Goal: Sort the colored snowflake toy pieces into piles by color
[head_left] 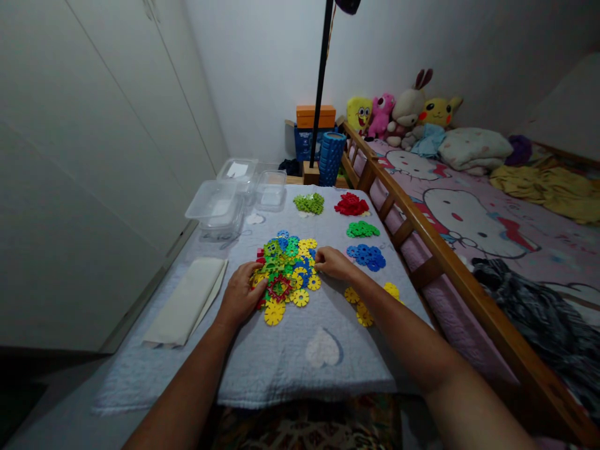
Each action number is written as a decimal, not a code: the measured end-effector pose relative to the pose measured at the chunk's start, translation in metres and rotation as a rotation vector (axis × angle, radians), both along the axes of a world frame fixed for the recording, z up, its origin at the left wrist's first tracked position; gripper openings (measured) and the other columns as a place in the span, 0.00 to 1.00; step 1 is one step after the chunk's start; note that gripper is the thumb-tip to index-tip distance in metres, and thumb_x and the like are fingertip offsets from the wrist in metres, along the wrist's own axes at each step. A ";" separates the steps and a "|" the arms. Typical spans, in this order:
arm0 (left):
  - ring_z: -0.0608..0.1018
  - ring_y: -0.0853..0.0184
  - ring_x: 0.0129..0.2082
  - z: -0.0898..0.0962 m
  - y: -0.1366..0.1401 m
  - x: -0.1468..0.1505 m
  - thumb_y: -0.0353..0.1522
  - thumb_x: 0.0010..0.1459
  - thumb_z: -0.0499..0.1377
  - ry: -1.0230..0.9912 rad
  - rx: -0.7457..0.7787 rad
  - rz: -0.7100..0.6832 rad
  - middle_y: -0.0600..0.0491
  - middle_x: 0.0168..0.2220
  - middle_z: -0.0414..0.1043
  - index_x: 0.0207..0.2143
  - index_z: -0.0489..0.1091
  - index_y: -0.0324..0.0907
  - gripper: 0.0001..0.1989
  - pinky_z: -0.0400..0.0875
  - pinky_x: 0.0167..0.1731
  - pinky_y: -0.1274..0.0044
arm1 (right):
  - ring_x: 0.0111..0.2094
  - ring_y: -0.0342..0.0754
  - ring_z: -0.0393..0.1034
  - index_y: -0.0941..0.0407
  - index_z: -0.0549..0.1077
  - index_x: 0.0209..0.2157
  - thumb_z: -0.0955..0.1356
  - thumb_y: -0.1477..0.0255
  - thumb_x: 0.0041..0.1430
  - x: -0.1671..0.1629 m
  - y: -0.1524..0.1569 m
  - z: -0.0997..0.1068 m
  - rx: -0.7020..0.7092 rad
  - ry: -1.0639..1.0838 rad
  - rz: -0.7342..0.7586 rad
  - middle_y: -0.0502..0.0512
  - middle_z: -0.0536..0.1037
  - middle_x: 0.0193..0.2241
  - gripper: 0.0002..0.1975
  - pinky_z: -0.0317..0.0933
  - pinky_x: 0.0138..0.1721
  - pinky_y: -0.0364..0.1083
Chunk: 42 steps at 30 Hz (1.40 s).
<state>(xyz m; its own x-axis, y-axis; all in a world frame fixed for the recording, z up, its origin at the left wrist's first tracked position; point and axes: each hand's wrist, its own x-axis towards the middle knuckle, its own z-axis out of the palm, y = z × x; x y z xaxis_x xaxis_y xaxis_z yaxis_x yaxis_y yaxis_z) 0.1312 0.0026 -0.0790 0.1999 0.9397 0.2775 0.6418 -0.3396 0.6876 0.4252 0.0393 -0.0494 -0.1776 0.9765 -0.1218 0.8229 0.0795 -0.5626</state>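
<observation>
The left hand (242, 290) touches a mixed pile (281, 265) of toy pieces; the right hand (334, 262) is at its edge. Smaller heaps (368, 257) (one is red) lie nearby.

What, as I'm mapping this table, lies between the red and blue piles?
The darker green pile lies between the red pile and the blue pile, as the head view shows.

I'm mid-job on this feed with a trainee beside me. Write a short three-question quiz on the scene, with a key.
1. True or false: the left hand touches the mixed pile.
2. Which of these lies farthest left in the picture? A, the red pile; B, the blue pile; C, the light green pile.
3. Fill in: the folded sheet lies to the ___ of the left hand.
Key: 1 true; 2 C; 3 left.
</observation>
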 end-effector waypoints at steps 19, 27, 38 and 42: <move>0.75 0.55 0.54 0.000 0.001 0.000 0.42 0.59 0.57 0.006 0.013 0.003 0.46 0.52 0.73 0.48 0.69 0.45 0.18 0.68 0.58 0.61 | 0.23 0.40 0.61 0.54 0.67 0.33 0.73 0.73 0.49 0.011 0.002 0.001 -0.113 0.270 -0.203 0.42 0.68 0.23 0.12 0.48 0.25 0.40; 0.74 0.55 0.54 0.001 0.000 0.000 0.42 0.60 0.56 0.011 0.008 -0.001 0.46 0.52 0.73 0.48 0.69 0.44 0.17 0.67 0.59 0.61 | 0.25 0.42 0.58 0.55 0.64 0.21 0.67 0.70 0.57 0.013 0.003 0.008 0.021 0.115 -0.110 0.46 0.65 0.20 0.12 0.45 0.27 0.43; 0.74 0.55 0.53 -0.001 0.001 0.000 0.41 0.59 0.57 0.016 0.012 -0.006 0.45 0.52 0.73 0.49 0.69 0.44 0.18 0.68 0.57 0.61 | 0.24 0.43 0.60 0.55 0.71 0.32 0.68 0.68 0.51 0.062 -0.029 0.028 -0.071 0.374 -0.186 0.44 0.67 0.22 0.07 0.52 0.27 0.42; 0.74 0.55 0.54 -0.002 0.002 -0.002 0.41 0.59 0.57 0.020 0.030 -0.012 0.45 0.52 0.73 0.49 0.69 0.43 0.18 0.68 0.58 0.61 | 0.26 0.43 0.62 0.55 0.71 0.30 0.68 0.67 0.51 0.090 -0.060 0.033 -0.042 0.346 -0.179 0.47 0.70 0.24 0.06 0.54 0.29 0.42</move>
<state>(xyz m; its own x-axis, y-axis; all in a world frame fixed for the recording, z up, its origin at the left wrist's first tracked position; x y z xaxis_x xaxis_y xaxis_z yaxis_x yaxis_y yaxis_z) 0.1296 0.0042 -0.0812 0.2174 0.9284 0.3014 0.6510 -0.3680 0.6639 0.5149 -0.0207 -0.0167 -0.0420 0.9913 -0.1249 0.5824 -0.0773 -0.8092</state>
